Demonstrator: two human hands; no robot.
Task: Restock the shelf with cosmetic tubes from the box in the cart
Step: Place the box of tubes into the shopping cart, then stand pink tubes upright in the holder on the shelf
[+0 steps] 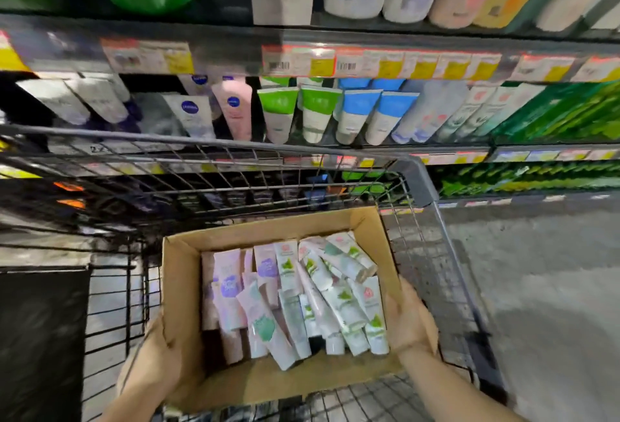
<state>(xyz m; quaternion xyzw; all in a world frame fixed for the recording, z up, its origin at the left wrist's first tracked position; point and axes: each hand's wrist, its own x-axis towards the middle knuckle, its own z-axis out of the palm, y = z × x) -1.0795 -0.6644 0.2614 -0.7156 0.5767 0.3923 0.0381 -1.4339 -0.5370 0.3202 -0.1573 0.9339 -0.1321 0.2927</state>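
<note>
Tubes (295, 300) lie lengthwise toward the shelf (235, 149), between both hands. Left hand (152, 351) and right hand (407, 317) clasp the box (261, 384) walls; right fingers nearer.

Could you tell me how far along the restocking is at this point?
Early, it seems. The box sits in the cart, packed with tubes. Both hands hold its sides: left hand, right hand; neither holds a tube. The shelf already displays tubes, but none is visibly from the box. All remain.
</note>
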